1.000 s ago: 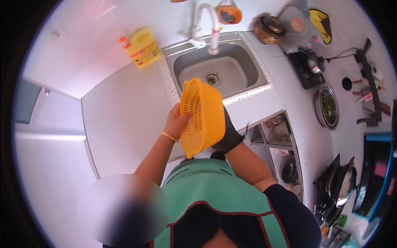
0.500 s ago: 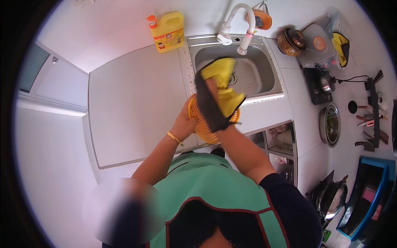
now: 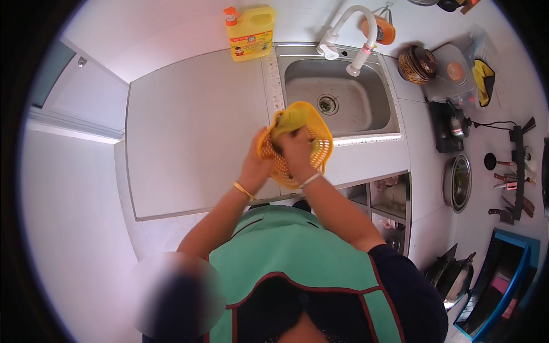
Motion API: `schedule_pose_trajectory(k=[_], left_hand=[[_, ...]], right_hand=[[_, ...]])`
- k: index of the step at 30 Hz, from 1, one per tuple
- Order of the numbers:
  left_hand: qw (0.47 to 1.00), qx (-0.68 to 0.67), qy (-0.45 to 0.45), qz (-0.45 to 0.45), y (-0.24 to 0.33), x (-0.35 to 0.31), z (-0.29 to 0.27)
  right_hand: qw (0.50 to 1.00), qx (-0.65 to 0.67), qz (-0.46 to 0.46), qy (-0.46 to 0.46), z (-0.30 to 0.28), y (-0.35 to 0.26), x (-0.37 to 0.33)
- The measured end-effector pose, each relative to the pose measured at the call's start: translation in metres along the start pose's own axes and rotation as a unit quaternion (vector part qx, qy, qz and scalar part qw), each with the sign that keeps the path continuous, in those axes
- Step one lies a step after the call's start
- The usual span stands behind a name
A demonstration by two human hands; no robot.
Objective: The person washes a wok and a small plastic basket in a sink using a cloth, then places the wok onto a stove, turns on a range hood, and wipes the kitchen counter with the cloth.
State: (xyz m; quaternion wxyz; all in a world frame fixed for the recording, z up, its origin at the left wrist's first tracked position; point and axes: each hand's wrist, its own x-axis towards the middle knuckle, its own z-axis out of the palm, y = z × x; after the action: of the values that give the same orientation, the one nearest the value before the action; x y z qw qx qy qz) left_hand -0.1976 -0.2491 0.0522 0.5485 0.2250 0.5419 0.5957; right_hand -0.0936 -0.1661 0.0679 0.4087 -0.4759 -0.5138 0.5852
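An orange-yellow plastic basket [image 3: 322,150] with a perforated wall is held up in front of the sink, its open side showing. Around its left edge my left hand [image 3: 255,167] is closed. Inside the basket, my right hand [image 3: 297,154] presses a bunched yellow cloth [image 3: 292,120] with dark parts against the wall. Both the cloth and these fingers are somewhat blurred. Behind the basket is the steel sink [image 3: 374,103], with bits of green at its drain [image 3: 327,104].
A white faucet [image 3: 354,68] arches over the sink. Left of it stands a yellow pump jug [image 3: 251,34] on the white counter [image 3: 194,126]. On the right are a patterned pot [image 3: 413,64], a steel bowl [image 3: 459,183] and wall-hung knives [image 3: 503,215].
The cloth, spread out over the basket before, is now bunched inside it with my right hand. The basket's open side has come into sight. The whole view has shifted slightly.
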Motion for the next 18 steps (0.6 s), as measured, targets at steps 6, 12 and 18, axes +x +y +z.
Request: schedule_pose_trajectory(k=[6, 12, 18], left_hand=[[0.961, 0.263, -0.028, 0.077, 0.031, -0.002, -0.029], [0.910, 0.373, 0.139, 0.117, 0.018, -0.006, -0.126], [0.947, -0.055, 0.301, -0.093, 0.016, -0.013, -0.140]], right_hand=[[0.787, -0.373, 0.004, -0.491, -0.016, 0.028, -0.005], [0.869, -0.192, 0.098, -0.445, -0.029, -0.044, 0.009], [0.801, -0.525, -0.235, -0.165, -0.019, 0.065, -0.018]])
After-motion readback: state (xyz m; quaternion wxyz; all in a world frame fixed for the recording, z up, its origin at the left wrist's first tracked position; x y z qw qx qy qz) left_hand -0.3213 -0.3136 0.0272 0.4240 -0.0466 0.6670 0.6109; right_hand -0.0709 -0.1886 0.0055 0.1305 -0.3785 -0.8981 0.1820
